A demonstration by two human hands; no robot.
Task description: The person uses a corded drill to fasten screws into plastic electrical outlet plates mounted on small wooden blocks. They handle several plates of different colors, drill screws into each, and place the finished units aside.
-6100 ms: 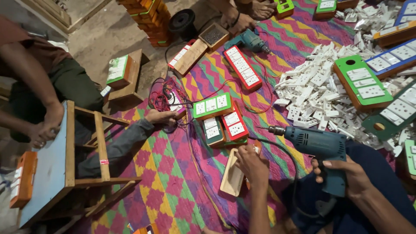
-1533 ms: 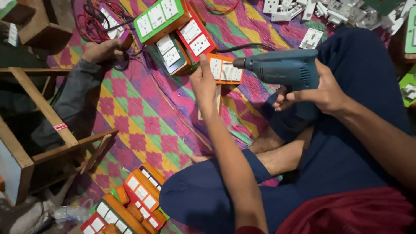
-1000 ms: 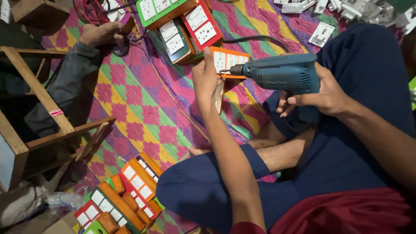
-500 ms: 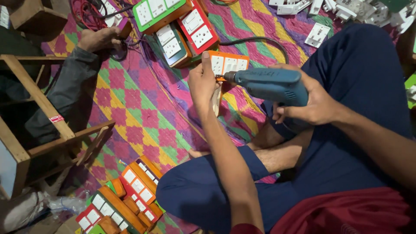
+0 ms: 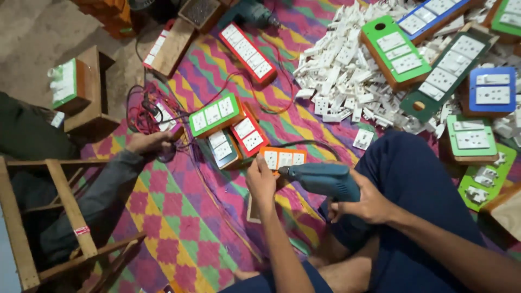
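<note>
My left hand grips the near edge of an orange-framed switch board with white sockets, held over a wooden box on the mat. My right hand holds a teal electric drill by its handle. The drill tip points left and meets the board beside my left fingers. A black cord runs from the drill up across the mat. My legs in dark blue trousers are folded at the lower right.
Another person's hand in a grey sleeve rests by a tangle of red wires. Green and red switch boards lie ahead of me. A heap of white sockets and more boards lies at the right, a wooden stool frame at the left.
The view has tilted up from my lap to the mat and the socket heap. My hands keep the board and the drill, with the drill tip still against the board.
</note>
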